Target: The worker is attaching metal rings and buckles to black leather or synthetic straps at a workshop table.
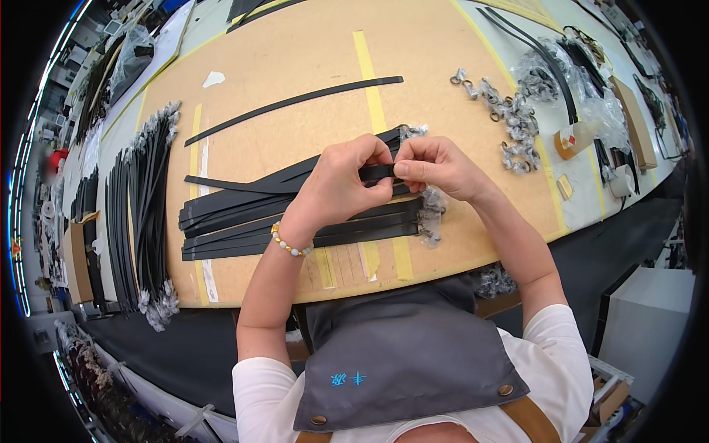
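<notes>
Both hands meet over the middle of a tan board [295, 66]. My left hand [341, 184] and my right hand [432, 166] pinch the end of one black strap [378, 172] between their fingertips. The strap runs left from my fingers toward a pile of black straps [229, 218] lying flat on the board under my hands. The pile's right ends carry clear plastic wrapping [430, 203]. A beaded bracelet [286, 245] sits on my left wrist.
A single long black strap [295, 100] lies diagonally further back. Bundles of black straps with wrapped ends [144, 214] lie along the left edge. Metal buckles [509, 118] are scattered at the right, beside plastic bags [591, 96] and a tape roll [572, 140].
</notes>
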{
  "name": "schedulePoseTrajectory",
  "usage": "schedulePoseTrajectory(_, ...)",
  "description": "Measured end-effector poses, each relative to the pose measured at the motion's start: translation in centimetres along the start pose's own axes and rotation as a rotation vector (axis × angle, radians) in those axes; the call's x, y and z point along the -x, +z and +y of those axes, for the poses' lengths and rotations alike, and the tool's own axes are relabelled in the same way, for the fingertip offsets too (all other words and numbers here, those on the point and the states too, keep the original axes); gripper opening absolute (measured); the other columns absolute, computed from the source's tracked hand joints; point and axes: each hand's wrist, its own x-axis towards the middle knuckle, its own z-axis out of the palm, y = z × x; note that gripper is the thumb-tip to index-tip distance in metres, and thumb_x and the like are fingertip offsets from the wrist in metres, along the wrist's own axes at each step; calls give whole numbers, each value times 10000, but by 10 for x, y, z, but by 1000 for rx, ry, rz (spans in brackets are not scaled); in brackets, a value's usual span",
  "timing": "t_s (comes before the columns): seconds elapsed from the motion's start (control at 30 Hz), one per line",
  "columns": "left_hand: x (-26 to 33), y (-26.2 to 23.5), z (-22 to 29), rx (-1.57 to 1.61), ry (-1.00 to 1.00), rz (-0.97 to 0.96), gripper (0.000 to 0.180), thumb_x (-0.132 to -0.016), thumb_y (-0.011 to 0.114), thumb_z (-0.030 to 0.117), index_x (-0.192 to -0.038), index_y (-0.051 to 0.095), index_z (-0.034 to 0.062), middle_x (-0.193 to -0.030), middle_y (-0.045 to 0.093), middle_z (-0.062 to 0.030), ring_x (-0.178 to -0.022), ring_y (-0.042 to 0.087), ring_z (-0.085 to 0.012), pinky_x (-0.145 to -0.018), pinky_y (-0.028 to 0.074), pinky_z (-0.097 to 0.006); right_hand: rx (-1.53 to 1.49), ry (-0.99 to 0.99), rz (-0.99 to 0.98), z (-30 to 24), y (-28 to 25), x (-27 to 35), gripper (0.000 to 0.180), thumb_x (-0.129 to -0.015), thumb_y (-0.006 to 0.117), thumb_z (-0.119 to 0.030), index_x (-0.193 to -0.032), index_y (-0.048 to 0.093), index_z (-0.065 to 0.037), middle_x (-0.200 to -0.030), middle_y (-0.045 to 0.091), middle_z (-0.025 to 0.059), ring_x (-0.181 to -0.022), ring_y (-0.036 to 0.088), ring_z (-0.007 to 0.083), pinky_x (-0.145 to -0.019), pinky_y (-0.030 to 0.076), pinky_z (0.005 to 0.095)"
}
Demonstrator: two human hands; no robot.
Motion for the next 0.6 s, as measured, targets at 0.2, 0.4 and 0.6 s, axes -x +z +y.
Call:
schedulePoseTrajectory(0.2, 0, 0, -1, 26, -43, -15, 209, -760, 759, 52, -907, 624, -11, -772, 668, -103, -705, 657, -167, -656, 540, -290, 8, 29, 11, -2, 0, 1, 229, -966, 740, -292, -906, 661, -86, -768, 626, -53, -684, 582, 33, -614, 470, 197)
schedulePoseTrajectory(0.4, 1, 2, -2, 38, -35, -10, 194, -767, 750, 49, -900, 622, -12, -774, 665, -104, -702, 647, -168, -650, 533, -295, 14, 28, 18, -2, 2, 1, 238, -961, 748, -296, -885, 663, -87, -756, 627, -54, -673, 585, 33, -605, 465, 193)
schedulePoseTrajectory(0.6, 0, 2, 0, 17, -10, -12, 187, -767, 743, 47, -896, 621, -10, -792, 673, -115, -710, 659, -201, -661, 536, -313, 4, 32, 19, 0, 1, 1, 230, -954, 757, -286, -882, 667, -87, -755, 630, -52, -674, 588, 34, -597, 459, 194)
